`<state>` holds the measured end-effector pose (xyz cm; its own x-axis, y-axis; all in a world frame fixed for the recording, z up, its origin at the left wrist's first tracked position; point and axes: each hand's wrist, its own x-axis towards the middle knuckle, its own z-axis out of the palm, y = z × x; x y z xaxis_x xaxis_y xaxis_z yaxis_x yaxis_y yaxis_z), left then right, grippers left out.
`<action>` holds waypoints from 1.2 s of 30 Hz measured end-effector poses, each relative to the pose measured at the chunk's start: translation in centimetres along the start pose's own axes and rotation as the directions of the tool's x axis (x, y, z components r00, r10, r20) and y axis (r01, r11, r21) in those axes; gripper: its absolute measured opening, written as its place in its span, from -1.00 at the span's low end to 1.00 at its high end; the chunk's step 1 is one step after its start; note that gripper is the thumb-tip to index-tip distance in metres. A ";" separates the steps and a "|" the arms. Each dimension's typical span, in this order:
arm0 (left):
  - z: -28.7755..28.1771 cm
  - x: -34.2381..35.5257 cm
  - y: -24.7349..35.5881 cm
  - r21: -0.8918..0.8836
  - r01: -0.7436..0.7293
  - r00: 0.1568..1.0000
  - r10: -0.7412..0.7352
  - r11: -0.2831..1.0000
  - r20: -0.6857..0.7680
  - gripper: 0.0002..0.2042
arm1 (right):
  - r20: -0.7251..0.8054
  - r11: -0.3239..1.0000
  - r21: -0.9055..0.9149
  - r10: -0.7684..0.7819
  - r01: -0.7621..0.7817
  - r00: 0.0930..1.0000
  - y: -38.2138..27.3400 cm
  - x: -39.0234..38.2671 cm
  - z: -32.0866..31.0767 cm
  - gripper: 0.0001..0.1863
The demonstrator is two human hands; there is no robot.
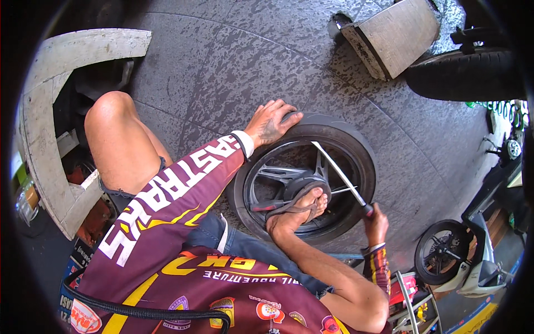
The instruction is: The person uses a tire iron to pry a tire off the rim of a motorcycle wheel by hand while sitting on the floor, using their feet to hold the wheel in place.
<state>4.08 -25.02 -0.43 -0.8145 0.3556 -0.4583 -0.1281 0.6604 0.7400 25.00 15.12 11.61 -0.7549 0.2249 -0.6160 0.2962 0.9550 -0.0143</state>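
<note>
A motorcycle wheel with a black tyre (362,146) and dark spoked rim lies flat on the floor before me. My left hand (273,121) rests on the tyre's far left side, fingers stretched along the rubber. My right hand (376,224), at the wheel's right edge, is closed round the dark, red-marked handle of a tyre lever (340,172). This lever's long metal shaft slants over the rim, its tip near the far inner edge. A second tool with a black and red handle (270,205) lies across the wheel, partly hidden under my sandalled foot (303,210), which stands on the hub.
Patterned grey floor tiles (233,61) surround the wheel. At the left stands a curved pale wooden frame (41,128). A wooden block (392,36) and another tyre (467,75) are at the far right. A small motorbike (445,253) and a metal rack (409,300) stand near right.
</note>
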 end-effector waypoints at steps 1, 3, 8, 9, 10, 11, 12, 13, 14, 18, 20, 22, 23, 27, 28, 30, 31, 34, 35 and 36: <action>-0.5 0.0 0.1 0.015 0.015 0.999 -0.016 1.000 0.031 -0.48 | -0.051 0.999 0.028 -0.045 0.046 0.998 -0.4 1.5 -0.6 -0.70; -0.7 -0.5 0.6 0.049 -0.004 1.000 0.004 0.999 0.011 -0.49 | -0.083 0.991 0.019 -0.127 0.129 0.988 0.0 3.4 -2.5 -0.65; -0.2 -0.9 3.7 0.166 -0.225 0.972 0.233 0.960 -0.030 -0.45 | 0.002 0.944 -0.093 -0.319 0.318 0.948 2.4 10.4 -7.0 -0.70; 0.1 -0.9 3.9 0.178 -0.277 0.959 0.282 0.944 -0.003 -0.43 | 0.034 0.930 -0.094 -0.354 0.355 0.935 1.9 11.7 -8.6 -0.70; 0.0 -1.0 4.0 0.203 -0.298 0.954 0.297 0.933 0.037 -0.34 | 0.043 0.903 -0.108 -0.414 0.416 0.909 1.4 12.7 -9.3 -0.71; 0.0 -1.1 4.1 0.246 -0.318 0.947 0.321 0.916 0.028 -0.31 | 0.053 0.871 -0.128 -0.472 0.475 0.880 1.1 13.3 -10.1 -0.71; 0.2 -1.4 4.1 0.288 -0.337 0.938 0.347 0.896 0.019 -0.28 | 0.052 0.870 -0.130 -0.472 0.475 0.880 0.8 13.3 -10.7 -0.73; 0.3 -1.4 4.6 0.323 -0.366 0.924 0.383 0.873 0.010 -0.25 | 0.048 0.873 -0.141 -0.465 0.467 0.884 0.5 13.1 -11.5 -0.75; 0.7 -1.3 5.3 0.330 -0.347 0.932 0.362 0.878 0.016 -0.22 | 0.044 0.875 -0.154 -0.457 0.458 0.888 0.2 12.9 -12.4 -0.76; 0.6 -1.1 5.3 0.393 -0.301 0.949 0.313 0.869 0.036 -0.27 | -0.045 0.911 -0.032 -0.413 0.412 0.909 -1.9 11.1 -15.5 -0.74; 0.0 -0.6 6.2 0.393 -0.287 0.958 0.272 0.874 0.093 -0.28 | -0.058 0.901 -0.072 -0.432 0.428 0.900 -1.6 11.8 -16.3 -0.74; -0.2 -0.2 6.3 0.400 -0.292 0.956 0.260 0.869 0.132 -0.29 | -0.059 0.881 -0.138 -0.464 0.454 0.884 -0.9 13.5 -16.2 -0.75; -0.3 0.0 6.3 0.384 -0.320 0.947 0.286 0.866 0.145 -0.30 | -0.072 0.878 -0.208 -0.453 0.430 0.889 -0.2 14.3 -15.8 -0.75; -1.1 1.7 5.4 0.210 -0.351 0.931 0.316 0.912 0.184 -0.42 | -0.181 0.855 -0.312 -0.481 0.414 0.858 1.0 15.5 -14.0 -0.81; -1.5 2.4 5.4 0.131 -0.299 0.943 0.271 0.945 0.194 -0.45 | -0.202 0.855 -0.305 -0.489 0.420 0.848 1.1 15.5 -13.9 -0.81; -1.3 4.1 5.3 -0.026 -0.202 0.959 0.203 0.979 0.196 -0.45 | -0.228 0.864 -0.289 -0.480 0.412 0.847 1.6 14.3 -13.2 -0.82; -0.9 4.8 5.4 -0.034 -0.165 0.956 0.168 0.986 0.240 -0.44 | -0.315 0.876 -0.267 -0.473 0.402 0.823 1.6 13.2 -12.3 -0.83; -0.1 6.7 7.5 -0.040 -0.022 0.918 0.036 0.999 0.394 -0.36 | -0.456 0.904 -0.205 -0.427 0.375 0.781 0.7 8.6 -9.9 -0.83; 0.9 7.3 7.9 0.052 -0.101 0.894 0.068 0.994 0.443 -0.32 | -0.530 0.913 -0.221 -0.407 0.343 0.744 0.9 6.8 -8.7 -0.81; 1.4 7.1 7.8 0.059 -0.089 0.907 0.056 0.994 0.417 -0.32 | -0.516 0.947 -0.157 -0.320 0.280 0.795 0.5 5.3 -7.3 -0.80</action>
<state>-1.93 -16.38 1.40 -0.5103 0.6356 -0.5793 -0.0212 0.6641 0.7474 16.92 18.20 14.10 -0.9965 -0.0274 -0.0785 -0.0225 0.9978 -0.0624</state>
